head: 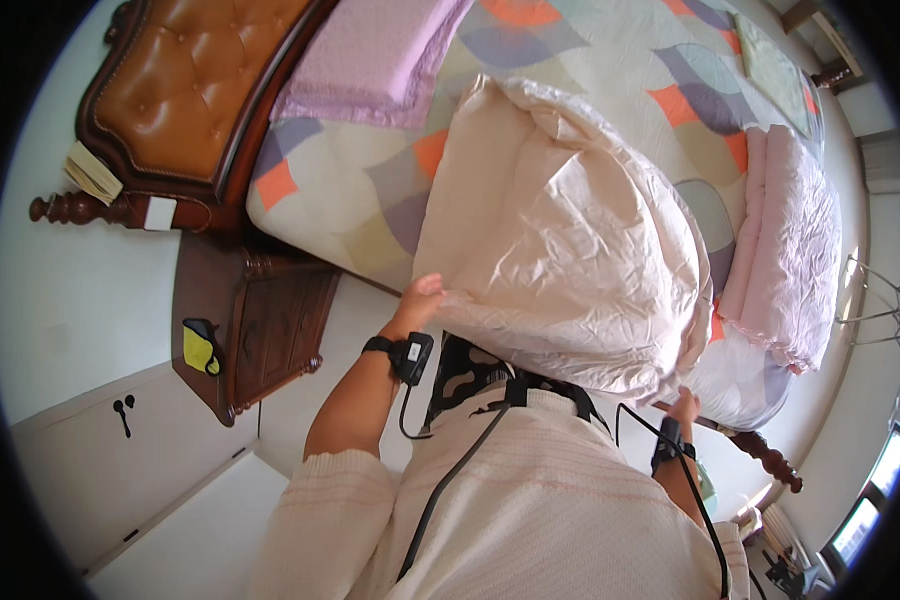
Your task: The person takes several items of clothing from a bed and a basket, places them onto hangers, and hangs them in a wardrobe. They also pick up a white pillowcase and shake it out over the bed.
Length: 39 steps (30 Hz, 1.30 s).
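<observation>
A pale beige-pink cloth bedding piece, wrinkled and folded over in a rounded heap, lies across the near side of a bed. At its lower left edge is my left hand, touching or close beside the cloth; whether its fingers grip it is unclear. My right hand is at the lower right corner of the cloth, partly hidden, and its grip cannot be made out. Under the cloth spreads a patterned sheet with grey, orange and beige shapes.
A purple folded quilt or towel lies near the leather headboard. A folded pink quilt rests at the right. Left of the bed stands a wooden nightstand with a yellow-and-black item. A turned bedpost sticks out at lower right.
</observation>
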Each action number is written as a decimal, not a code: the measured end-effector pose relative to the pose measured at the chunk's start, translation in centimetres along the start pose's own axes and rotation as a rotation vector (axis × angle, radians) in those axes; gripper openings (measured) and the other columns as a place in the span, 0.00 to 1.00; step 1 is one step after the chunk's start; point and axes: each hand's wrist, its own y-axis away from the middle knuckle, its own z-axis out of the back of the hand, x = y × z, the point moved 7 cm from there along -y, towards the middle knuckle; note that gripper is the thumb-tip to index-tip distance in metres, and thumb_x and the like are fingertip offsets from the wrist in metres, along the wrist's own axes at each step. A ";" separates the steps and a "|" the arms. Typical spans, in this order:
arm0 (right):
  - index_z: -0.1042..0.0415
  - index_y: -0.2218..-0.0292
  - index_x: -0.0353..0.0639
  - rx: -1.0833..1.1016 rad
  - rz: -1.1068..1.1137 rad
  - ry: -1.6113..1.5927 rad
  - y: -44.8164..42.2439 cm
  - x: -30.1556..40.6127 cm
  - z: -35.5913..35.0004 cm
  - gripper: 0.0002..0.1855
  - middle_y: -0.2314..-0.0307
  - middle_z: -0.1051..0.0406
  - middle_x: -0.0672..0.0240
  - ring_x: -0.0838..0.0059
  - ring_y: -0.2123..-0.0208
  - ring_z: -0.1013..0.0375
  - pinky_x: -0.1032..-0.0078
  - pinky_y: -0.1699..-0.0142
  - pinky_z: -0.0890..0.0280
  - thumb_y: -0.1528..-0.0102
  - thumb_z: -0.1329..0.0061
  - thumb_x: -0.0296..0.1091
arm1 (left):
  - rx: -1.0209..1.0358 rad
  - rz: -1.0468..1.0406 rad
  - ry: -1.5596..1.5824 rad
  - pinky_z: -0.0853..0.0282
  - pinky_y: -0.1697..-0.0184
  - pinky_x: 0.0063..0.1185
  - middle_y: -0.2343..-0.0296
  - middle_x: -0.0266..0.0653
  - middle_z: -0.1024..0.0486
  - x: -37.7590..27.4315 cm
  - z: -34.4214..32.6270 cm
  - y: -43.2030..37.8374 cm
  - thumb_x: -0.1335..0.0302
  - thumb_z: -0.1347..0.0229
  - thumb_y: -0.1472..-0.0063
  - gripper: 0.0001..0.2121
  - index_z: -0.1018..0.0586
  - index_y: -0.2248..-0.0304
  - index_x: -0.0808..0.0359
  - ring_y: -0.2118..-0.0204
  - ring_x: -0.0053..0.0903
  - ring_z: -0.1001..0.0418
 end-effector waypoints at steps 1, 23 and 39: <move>0.42 0.48 0.31 -0.094 -0.089 -0.005 4.5 2.8 -3.2 0.34 0.59 0.35 0.56 0.68 0.62 0.33 0.71 0.60 0.34 0.56 0.48 0.32 | -0.083 -0.004 0.032 0.33 0.54 0.24 0.54 0.47 0.31 0.9 1.0 -0.6 0.75 0.46 0.45 0.26 0.38 0.47 0.70 0.53 0.29 0.31; 0.29 0.58 0.40 1.149 1.047 0.555 41.0 26.2 -39.2 0.15 0.60 0.31 0.56 0.55 0.58 0.30 0.69 0.54 0.35 0.50 0.50 0.26 | 0.226 0.215 0.631 0.29 0.58 0.20 0.61 0.42 0.27 2.1 0.4 -2.1 0.85 0.43 0.51 0.27 0.36 0.50 0.74 0.61 0.26 0.26; 0.41 0.48 0.49 1.167 0.730 0.764 36.1 23.6 -31.9 0.33 0.68 0.28 0.54 0.52 0.63 0.28 0.66 0.58 0.34 0.57 0.49 0.32 | 0.607 -0.341 0.180 0.34 0.51 0.20 0.61 0.35 0.31 -14.1 -10.3 6.4 0.85 0.41 0.51 0.30 0.32 0.48 0.55 0.58 0.21 0.30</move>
